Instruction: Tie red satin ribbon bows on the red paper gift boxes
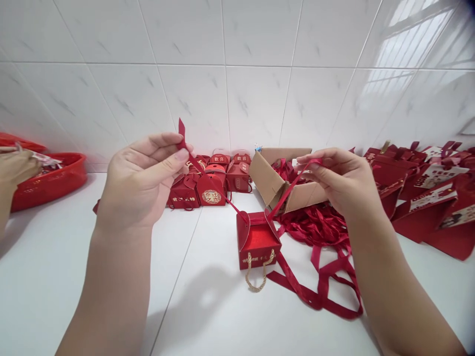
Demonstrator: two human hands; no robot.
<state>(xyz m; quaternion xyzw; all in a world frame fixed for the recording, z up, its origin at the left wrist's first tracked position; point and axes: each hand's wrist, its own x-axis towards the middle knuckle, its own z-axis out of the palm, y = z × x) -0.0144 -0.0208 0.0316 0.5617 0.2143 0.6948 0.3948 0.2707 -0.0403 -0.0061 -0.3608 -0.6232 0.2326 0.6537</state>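
Observation:
A small red gift box (259,240) with a gold rope handle (256,287) stands on the white table, its top flaps drawn inward. A dark red ribbon (208,179) runs through the holes in its flaps and stretches up to both sides. My left hand (148,173) pinches one end, the tip poking up above the fingers. On the other side, my right hand (336,178) pinches the ribbon's other part between thumb and fingers. Both hands are raised above the table, apart from the box itself.
Several finished-looking red boxes (211,190) stand by the tiled wall. An open cardboard box (267,178) holds ribbon, with loose ribbons (315,225) heaped before it. Red bags (426,188) fill the right. At far left, another person's hand (18,165) is over a red basket (55,183).

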